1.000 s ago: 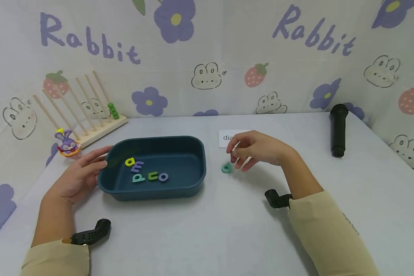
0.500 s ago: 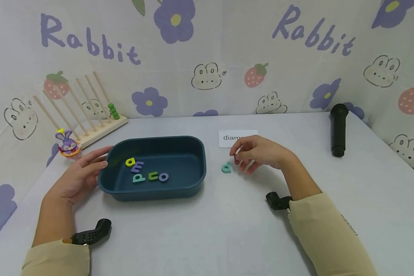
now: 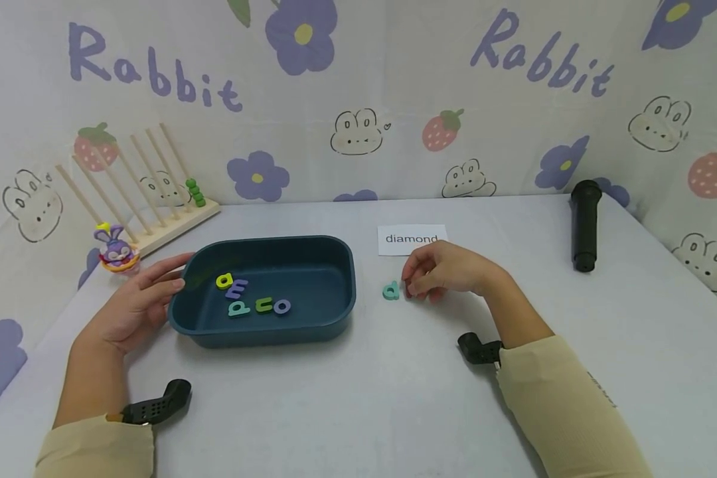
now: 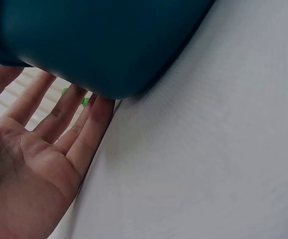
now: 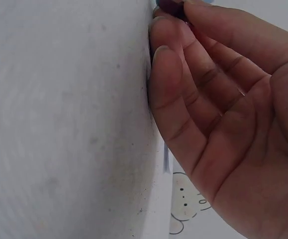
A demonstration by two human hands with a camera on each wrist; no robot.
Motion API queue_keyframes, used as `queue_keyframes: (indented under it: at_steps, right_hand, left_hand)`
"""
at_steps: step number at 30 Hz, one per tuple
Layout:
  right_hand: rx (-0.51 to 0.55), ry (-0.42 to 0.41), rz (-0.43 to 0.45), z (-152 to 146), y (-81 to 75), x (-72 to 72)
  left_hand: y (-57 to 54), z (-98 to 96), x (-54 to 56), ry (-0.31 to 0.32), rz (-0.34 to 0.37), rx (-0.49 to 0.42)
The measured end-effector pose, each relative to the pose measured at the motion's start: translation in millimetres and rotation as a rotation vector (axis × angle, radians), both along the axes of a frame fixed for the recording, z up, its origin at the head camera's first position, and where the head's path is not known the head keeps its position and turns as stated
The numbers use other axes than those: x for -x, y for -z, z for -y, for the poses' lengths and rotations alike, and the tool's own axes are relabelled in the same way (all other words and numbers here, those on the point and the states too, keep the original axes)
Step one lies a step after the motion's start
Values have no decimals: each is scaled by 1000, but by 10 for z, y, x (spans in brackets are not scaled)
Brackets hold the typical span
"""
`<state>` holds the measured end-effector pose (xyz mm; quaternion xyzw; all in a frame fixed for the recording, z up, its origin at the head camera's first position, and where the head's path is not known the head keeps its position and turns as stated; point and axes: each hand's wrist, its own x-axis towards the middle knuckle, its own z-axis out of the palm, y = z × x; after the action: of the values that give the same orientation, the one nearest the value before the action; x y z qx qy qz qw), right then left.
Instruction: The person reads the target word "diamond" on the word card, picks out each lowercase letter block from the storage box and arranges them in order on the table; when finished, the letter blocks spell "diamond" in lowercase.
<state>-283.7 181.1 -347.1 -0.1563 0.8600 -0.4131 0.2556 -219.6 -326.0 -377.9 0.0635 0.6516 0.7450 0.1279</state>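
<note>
Letters (image 3: 236, 289) occupy the tray (image 3: 263, 337), uncurled left hand (image 3: 130, 309) touching, right hand (image 3: 451, 269) seemingly pinching another (image 5: 170, 7).

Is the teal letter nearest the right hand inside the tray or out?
Out: in the head view, the teal letter lies on the white tabletop, between the tray and right hand.

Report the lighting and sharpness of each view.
Head: even light, soft shadows under the tray and right sleeve, print on the card legible; left wrist: dim, the tray's wall dark and nearly featureless; right wrist: dim, the tabletop soft, the dark piece between the fingers too dark to identify.
</note>
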Motion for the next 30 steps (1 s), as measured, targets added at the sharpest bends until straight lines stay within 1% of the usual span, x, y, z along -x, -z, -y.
queue_keyframes:
  at_steps: [8, 14, 23, 30]
  right_hand:
    - [-23, 18, -57, -1, 0, -3]
    - [-47, 45, -57, -3, 53, 11]
    - [-103, 17, -86, 2, 69, 18]
    - [-100, -4, -101, 26, 74, 12]
  left_hand:
    - [-12, -10, -18, -17, 7, 17]
    - [-14, -13, -9, -15, 2, 30]
    - [12, 0, 2, -20, 6, 24]
    - [13, 2, 6, -18, -1, 24]
